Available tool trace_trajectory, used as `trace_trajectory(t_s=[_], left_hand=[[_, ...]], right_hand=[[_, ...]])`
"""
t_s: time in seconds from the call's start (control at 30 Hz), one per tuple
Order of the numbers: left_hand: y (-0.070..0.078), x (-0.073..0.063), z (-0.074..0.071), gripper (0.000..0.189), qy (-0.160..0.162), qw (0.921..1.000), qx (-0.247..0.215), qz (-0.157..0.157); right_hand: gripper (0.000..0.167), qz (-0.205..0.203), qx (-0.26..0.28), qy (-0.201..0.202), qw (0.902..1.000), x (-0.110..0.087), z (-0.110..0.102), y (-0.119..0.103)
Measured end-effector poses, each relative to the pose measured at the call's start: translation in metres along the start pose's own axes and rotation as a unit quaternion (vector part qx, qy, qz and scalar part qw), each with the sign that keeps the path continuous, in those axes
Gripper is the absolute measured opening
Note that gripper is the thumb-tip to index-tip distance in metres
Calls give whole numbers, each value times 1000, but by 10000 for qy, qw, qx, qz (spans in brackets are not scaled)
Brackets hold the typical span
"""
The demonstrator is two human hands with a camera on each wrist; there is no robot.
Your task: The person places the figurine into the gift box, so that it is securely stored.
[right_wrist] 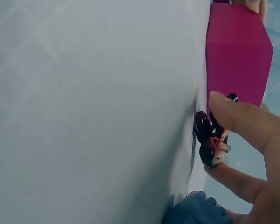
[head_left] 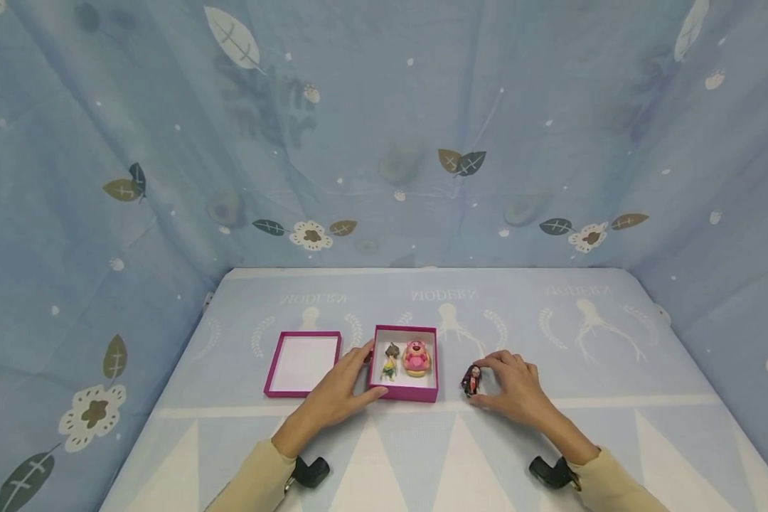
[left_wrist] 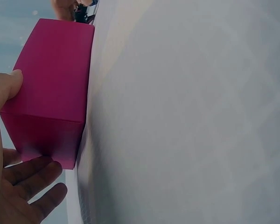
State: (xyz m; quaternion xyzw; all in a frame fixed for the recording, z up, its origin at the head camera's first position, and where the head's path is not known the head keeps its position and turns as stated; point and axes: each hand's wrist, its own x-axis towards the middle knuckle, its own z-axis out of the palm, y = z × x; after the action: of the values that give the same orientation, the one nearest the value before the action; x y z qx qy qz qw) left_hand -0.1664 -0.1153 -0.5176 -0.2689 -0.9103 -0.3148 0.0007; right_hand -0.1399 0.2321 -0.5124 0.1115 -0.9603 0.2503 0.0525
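Note:
An open magenta box (head_left: pixel 412 393) has a small brown-haired figurine (head_left: pixel 390 362) in yellow and green and a pink bear figurine (head_left: pixel 417 358) lying inside. My left hand (head_left: pixel 340 390) holds the box at its near left corner. Its thumb (left_wrist: pixel 11 86) lies on the front wall, and fingers touch the left wall. To the right of the box, my right hand (head_left: pixel 515 386) pinches a dark-haired figurine (head_left: pixel 471 380) with red on it, between thumb and index finger, at the table surface. Near the lower fingers in the right wrist view is a blue rounded object (right_wrist: pixel 198 210), partly cut off.
A shallow magenta-rimmed lid (head_left: pixel 302 333), white inside, lies on the table left of the box, partly behind my left hand. The light blue patterned table (head_left: pixel 614 398) meets a printed blue curtain (head_left: pixel 384 107) at the back and sides.

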Motion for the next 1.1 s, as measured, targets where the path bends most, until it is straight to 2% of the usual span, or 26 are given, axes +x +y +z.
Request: trace_trajectory(t_s=[0.1,0.33,0.87,1.1], left_hand=[[0,0,0,91,22,10000,-17,31],[0,-1,0,91,51,10000,-31,24],[1,-1,0,91,26,10000,-7,-32],[0,-2,1,91,72,10000,32,19]], right_hand=[[56,-41,194,85,9998,0,1,1],[55,-210,283,221,9991,5,-2,0],[53,-308,65,260,9992,18,-5,-6],[55,-536,-108,369,9978,30,-16,-14]])
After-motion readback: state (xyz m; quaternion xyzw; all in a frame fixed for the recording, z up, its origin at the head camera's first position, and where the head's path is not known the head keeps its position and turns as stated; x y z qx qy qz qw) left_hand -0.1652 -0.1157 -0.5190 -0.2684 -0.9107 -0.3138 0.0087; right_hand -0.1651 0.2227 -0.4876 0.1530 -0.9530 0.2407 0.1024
